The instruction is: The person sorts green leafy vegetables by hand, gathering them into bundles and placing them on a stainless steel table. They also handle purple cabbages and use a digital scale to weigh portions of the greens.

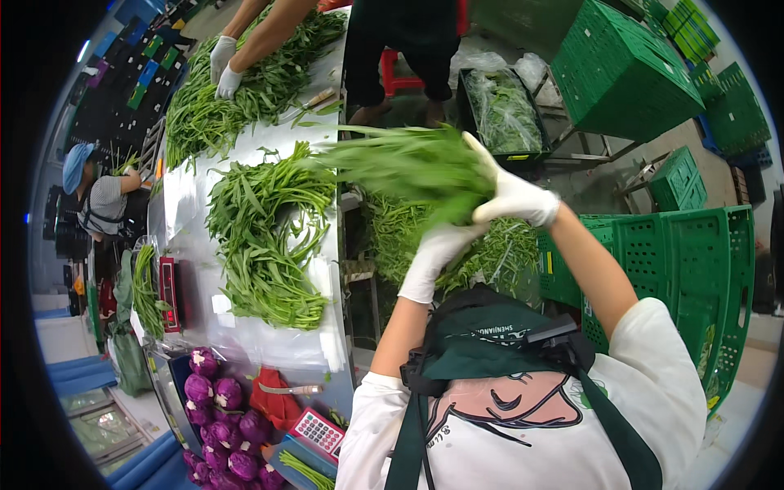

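Between my two white-gloved hands is a bunch of water spinach (pixel 416 167), its leaves and stems blurred by motion. My right hand (pixel 516 194) is closed round its right end, thumb below and fingers over the top. From underneath, my left hand (pixel 441 255) grips the same bunch, its fingertips partly hidden by leaves. Below the bunch lies a heap of loose water spinach (pixel 506 249) with clear plastic beside it. On the metal table (pixel 192 204) to the left, more water spinach (pixel 269 245) is laid in a curved pile.
Across the table, a co-worker's gloved hands (pixel 227 69) rest on another pile of greens. A knife (pixel 318 100) lies near them. Purple cabbages (pixel 229 425), a second knife (pixel 290 389), a calculator (pixel 318 433) and a red scale (pixel 169 294) are nearby. Green crates (pixel 682 261) stand at right.
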Demonstrator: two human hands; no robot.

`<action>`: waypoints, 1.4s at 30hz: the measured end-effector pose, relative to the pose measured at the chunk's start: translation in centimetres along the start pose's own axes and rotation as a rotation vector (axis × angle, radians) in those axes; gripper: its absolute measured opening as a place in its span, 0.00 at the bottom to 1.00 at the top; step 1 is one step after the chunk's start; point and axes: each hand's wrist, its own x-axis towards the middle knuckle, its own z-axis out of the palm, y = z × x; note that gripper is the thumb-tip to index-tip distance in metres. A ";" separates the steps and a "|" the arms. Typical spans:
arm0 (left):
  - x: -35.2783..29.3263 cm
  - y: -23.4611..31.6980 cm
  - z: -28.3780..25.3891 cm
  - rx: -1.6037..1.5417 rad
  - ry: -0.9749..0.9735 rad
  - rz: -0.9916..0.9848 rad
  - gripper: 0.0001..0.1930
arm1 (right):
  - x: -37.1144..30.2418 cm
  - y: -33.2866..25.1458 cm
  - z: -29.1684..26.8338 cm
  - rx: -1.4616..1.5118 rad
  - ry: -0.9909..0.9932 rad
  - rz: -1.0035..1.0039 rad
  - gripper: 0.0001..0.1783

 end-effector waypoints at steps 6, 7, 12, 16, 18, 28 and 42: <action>-0.2 2.8 2.0 0.711 0.051 -0.291 0.38 | 3.3 2.1 3.3 0.290 0.357 0.006 0.29; -0.6 2.7 1.7 0.743 0.069 -0.154 0.41 | 3.7 2.7 1.8 0.149 0.320 0.182 0.30; -4.0 -2.2 -3.1 0.027 0.437 0.274 0.46 | 1.9 -2.9 -0.3 0.180 0.286 -0.149 0.31; -4.4 -5.9 -7.6 -0.063 0.787 0.197 0.20 | 2.9 3.7 -4.3 -0.274 0.171 -0.203 0.22; -3.8 -5.9 -6.8 -0.105 0.814 0.215 0.20 | 3.7 3.2 -5.2 -0.137 0.236 -0.090 0.24; -1.3 1.3 -3.1 0.763 0.316 0.947 0.29 | 7.7 -7.5 -2.5 0.013 0.124 0.157 0.22; 0.3 -9.4 -3.1 -0.409 -0.022 -0.035 0.25 | 5.3 -15.1 -3.9 0.402 0.100 -0.034 0.15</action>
